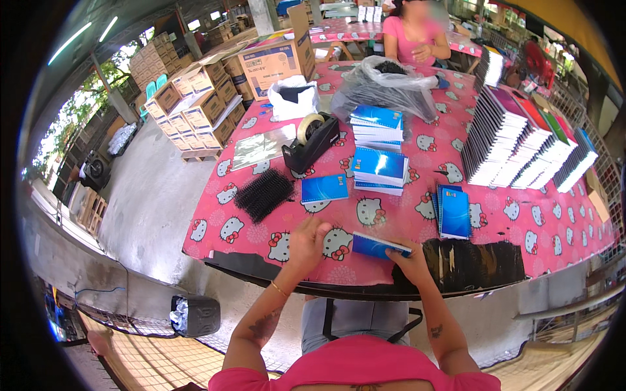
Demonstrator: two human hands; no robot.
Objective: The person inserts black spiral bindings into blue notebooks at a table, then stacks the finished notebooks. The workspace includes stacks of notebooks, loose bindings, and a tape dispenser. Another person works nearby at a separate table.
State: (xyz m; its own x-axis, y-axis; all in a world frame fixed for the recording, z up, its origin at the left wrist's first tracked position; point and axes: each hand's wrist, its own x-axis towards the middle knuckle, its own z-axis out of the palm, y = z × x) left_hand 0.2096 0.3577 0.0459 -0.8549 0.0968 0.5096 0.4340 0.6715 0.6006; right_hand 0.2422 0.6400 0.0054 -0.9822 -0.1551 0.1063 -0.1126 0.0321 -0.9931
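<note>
My right hand (pixel 409 262) grips one end of a small blue notebook (pixel 373 245), tilted just above the table's near edge. To its left, my left hand (pixel 308 242) is raised with the fingers curled in; whatever they hold, if anything, is hidden. Beyond that hand lie a bundle of black plastic binding coils (pixel 264 195) and a single blue notebook (pixel 325 188). Farther back are two stacks of blue notebooks, a nearer stack (pixel 379 168) and a farther stack (pixel 377 125). Right of my hands rest a few spiral-bound blue notebooks (pixel 454 212).
A black tape dispenser (pixel 312 144) stands beside clear plastic sheets (pixel 262 147). Behind are a white bag (pixel 293 99) and a translucent plastic bag (pixel 391 88). Tall notebook stacks (pixel 499 140) line the right. A person in pink (pixel 417 42) sits across the patterned table (pixel 339 270).
</note>
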